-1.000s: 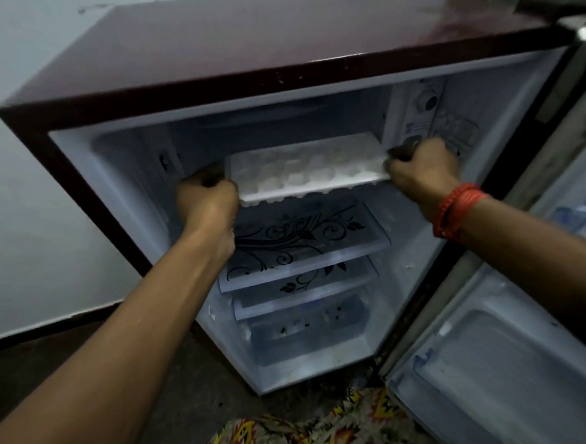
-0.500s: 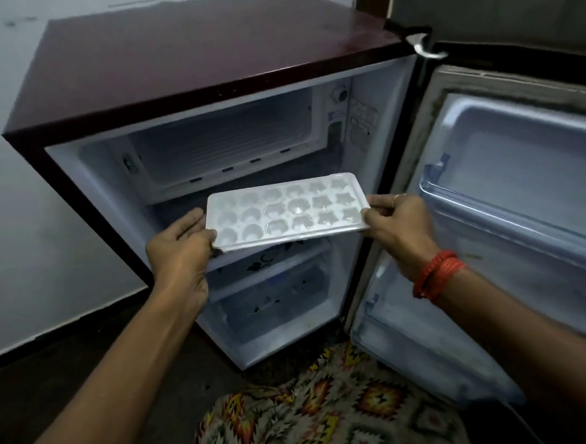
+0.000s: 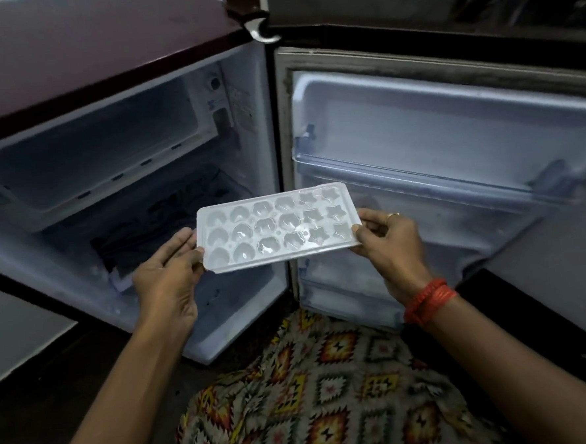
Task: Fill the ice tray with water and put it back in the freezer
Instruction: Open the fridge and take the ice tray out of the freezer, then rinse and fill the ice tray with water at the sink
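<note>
The ice tray (image 3: 278,228) is now held clear of the fridge, in front of the gap between the cabinet and the open door (image 3: 451,136). A second ago it was seen at the mouth of the freezer compartment (image 3: 102,154), and half a second ago it was only just drawn out. The compartment is left vacant and the removal step can be judged done, while filling and returning are still to be carried out. The tray's left short edge is pinched by the left hand (image 3: 166,277), thumb on the rim and fingers curled beneath. The right short edge is gripped in the same way by the right hand (image 3: 389,246), on which a ring (image 3: 392,215) is worn above a red thread band (image 3: 428,301) at the wrist. The tray is kept roughly level, tilted slightly up at its right end. It is moulded from thin, whitish, translucent plastic with a flat rim, and three rows of six cells are pressed into it: rounded at the left, lobed in the middle, star-shaped at the right. Glints are seen in the cells, but whether any water lies in them cannot be told. The compartment is formed of pale, smooth plastic with small slots along its front lip. The fridge top (image 3: 86,56) is finished in glossy maroon, and a clear shelf rail (image 3: 419,179) is fitted across the door's white liner.
</note>
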Available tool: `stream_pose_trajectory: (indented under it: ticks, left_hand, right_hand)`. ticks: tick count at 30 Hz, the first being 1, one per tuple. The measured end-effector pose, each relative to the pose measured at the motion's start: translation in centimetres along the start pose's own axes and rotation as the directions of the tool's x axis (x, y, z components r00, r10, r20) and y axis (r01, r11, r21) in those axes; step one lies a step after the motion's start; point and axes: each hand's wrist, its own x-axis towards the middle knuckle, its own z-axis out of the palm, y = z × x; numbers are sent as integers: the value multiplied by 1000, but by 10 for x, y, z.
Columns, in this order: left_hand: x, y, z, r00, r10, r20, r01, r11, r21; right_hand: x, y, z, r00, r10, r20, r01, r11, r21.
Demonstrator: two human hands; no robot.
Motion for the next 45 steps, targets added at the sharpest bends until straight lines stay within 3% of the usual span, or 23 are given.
stream_pose_trajectory:
  ticks: [9,25,37,45]
  left_hand:
    - [-59,-51,74,963,-46,266,5,988,154]
    - [-192,-154,233,767,-303,565,80,920,383]
    - [-317,-227,352,500,-396,770,-43,877,479]
    - [-415,-288,414,334,-521,785,-67,818,571]
  right_hand:
    - [-34,36,-134,970,140,-199,-99,974,205]
    - [-116,103,-354,774,321,-546,-109,917,384]
    - [-186,141,-494,559,405,-723,-10,876,483]
    - [-245,171,-575,376,481,-792,40,846,532]
